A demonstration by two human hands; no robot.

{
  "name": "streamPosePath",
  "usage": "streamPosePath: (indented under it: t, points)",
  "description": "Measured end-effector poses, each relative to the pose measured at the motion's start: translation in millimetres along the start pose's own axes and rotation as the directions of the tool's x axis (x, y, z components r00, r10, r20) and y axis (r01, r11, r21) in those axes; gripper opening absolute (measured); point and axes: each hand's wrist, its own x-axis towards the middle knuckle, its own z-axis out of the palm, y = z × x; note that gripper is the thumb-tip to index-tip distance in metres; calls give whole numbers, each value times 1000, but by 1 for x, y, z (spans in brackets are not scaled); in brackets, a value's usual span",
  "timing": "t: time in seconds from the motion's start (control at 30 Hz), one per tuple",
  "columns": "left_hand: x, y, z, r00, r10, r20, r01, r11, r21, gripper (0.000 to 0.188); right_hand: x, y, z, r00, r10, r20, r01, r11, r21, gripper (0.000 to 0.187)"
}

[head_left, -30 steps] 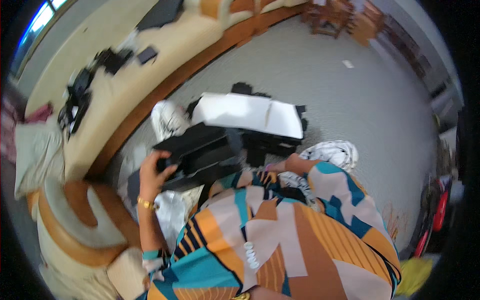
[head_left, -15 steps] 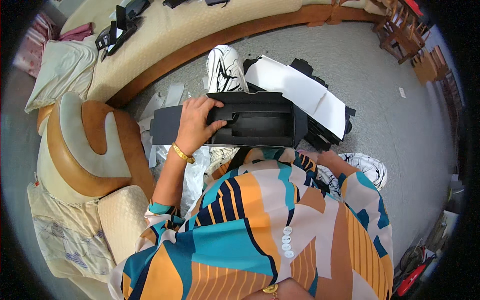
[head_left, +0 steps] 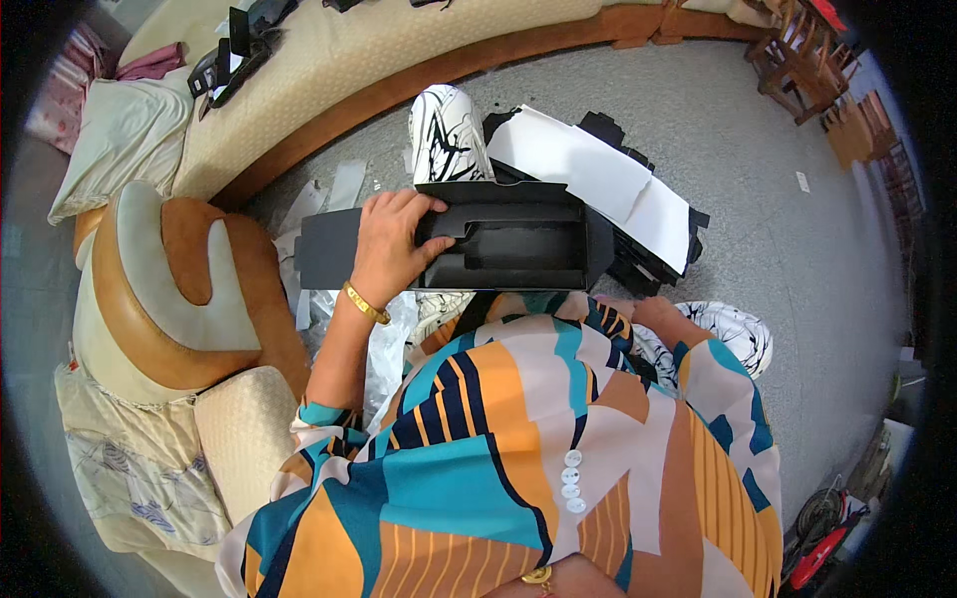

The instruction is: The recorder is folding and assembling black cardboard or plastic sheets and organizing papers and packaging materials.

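A long black cardboard box (head_left: 588, 239) lies open in front of me, with a folded black insert (head_left: 523, 246) inside it. My left hand (head_left: 392, 239) is closed on its left part, fingers over the far edge and thumb pressed on the insert. The box's left flap (head_left: 329, 249) sticks out past that hand. My right hand (head_left: 650, 311) is low beside my lap, under the box's right end. Its fingers are mostly hidden by my clothing and the box, so what they hold does not show.
A pile of flattened black cardboard with white sheets (head_left: 598, 179) lies on the floor beyond the box. Clear plastic wrapping (head_left: 391, 344) lies beneath my left wrist. A curved cream sofa (head_left: 419, 65) borders the far side, and a padded armrest (head_left: 164, 289) stands at left.
My left hand and the box have barely shifted. My far shoe has moved slightly.
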Motion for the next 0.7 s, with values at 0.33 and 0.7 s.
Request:
streamPosePath:
  t: [0.33, 0.7]
  points:
    - [-4, 2, 0, 1000, 8, -28, -7, 1000, 26, 33, -30, 2, -76, 911, 367, -190, -269, 876, 401, 19]
    - [-4, 11, 5, 990, 76, -116, -70, 996, 54, 14, -59, -114, -288, 546, 396, -738, 688, 291, 665, 19]
